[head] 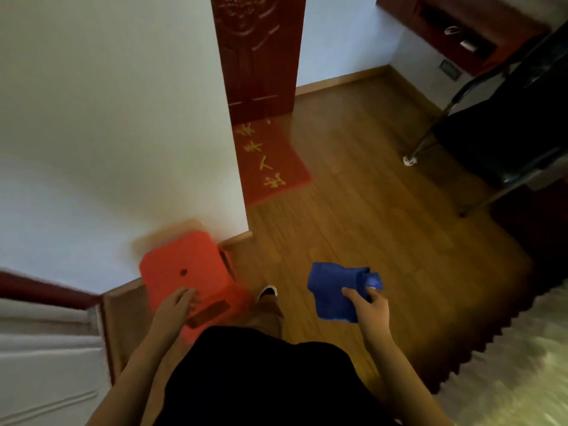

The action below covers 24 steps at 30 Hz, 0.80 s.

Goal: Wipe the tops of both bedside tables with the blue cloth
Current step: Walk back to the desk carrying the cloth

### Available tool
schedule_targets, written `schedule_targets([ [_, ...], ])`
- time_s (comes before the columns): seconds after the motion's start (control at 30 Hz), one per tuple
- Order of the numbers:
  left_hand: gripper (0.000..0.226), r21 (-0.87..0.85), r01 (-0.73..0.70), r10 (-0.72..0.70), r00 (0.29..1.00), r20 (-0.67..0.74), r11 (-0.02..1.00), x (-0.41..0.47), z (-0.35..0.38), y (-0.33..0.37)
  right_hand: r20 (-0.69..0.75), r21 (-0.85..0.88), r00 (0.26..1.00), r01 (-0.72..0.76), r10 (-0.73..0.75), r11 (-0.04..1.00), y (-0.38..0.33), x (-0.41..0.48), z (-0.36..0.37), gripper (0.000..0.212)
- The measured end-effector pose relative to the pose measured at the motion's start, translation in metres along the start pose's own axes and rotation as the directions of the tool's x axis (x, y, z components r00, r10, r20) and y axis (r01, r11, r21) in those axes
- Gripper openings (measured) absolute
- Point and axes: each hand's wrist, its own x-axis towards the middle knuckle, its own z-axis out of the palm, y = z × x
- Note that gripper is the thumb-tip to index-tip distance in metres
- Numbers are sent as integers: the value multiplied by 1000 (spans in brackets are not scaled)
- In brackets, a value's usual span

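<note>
In the head view, the blue cloth (336,290) is being held by the right hand (367,304) above the wooden floor (353,179), its bulk hanging beyond the thumb and curled fingers, which are being closed on its near edge. The left hand (178,305) is being laid on the near edge of a red stool (184,269) by the wall, fingers loosely bent; whether it is being gripped cannot be told.

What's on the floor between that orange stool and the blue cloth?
In the head view, between the orange stool and the blue cloth lies bare wood floor, plus the person's shoe and trouser leg.
</note>
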Motion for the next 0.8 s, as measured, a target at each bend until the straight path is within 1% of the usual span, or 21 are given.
schedule_targets([
  [0.03,22,6,-14,14,1000,15,1000,26,6,24,-30,17,1000,-7,7,1000,-12,16,4,5],
  [0.1,20,45,-64,61,996,68,997,70,19,75,-99,37,995,-28,31,999,-35,46,6,6],
  [0.17,17,80,-133,120,981,152,988,104,35,129,-172,58,983,-57,66,997,-56,73,5,5],
  [0.23,16,106,-168,140,963,232,980,137,55,182,-227,90,970,-67,86,994,-78,98,0,5],
  [0.4,23,186,-250,148,888,436,950,216,116,279,-375,190,916,-77,145,979,-120,157,-16,6],
  [0.47,18,235,-331,175,843,509,914,241,143,313,-415,236,892,-82,177,968,-133,186,-25,8],
  [0.6,20,269,-296,115,839,531,916,297,202,372,-450,290,867,-87,215,953,-158,266,-42,7],
  [0.7,22,291,-282,102,855,508,914,334,241,415,-428,310,873,-100,233,945,-193,334,-57,11],
  [0.8,22,319,-255,72,869,490,913,364,269,461,-406,302,886,-102,225,948,-236,397,-69,7],
])
